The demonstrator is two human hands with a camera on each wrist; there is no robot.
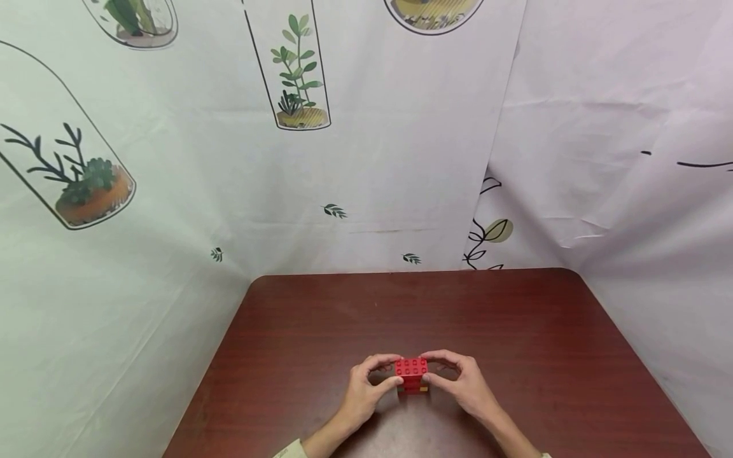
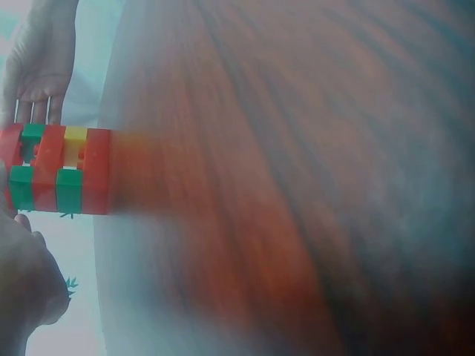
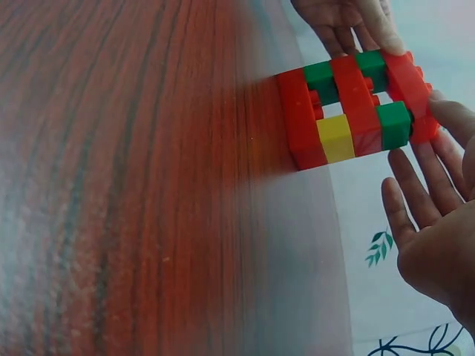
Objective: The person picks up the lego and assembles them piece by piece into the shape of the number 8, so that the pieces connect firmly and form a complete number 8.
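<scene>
A small tower of toy building bricks stands upright on the dark red-brown table (image 1: 321,318). Its top is a red studded brick (image 1: 411,367). Below it, red layers alternate with short bricks at the ends, green bricks (image 2: 69,191) and one yellow brick (image 3: 335,139), with gaps between them. My left hand (image 1: 361,391) grips the top red brick at its left end, thumb in front and forefinger behind. At the other end my right hand (image 1: 472,385) pinches the same brick in the same manner. Both hands' remaining fingers extend behind the tower.
White cloth walls (image 1: 378,172) with printed plants in jars and leaf sprigs enclose the table at the back and on both sides. The table's back edge (image 1: 412,273) meets the cloth. Light sleeves (image 1: 292,450) show at the near edge.
</scene>
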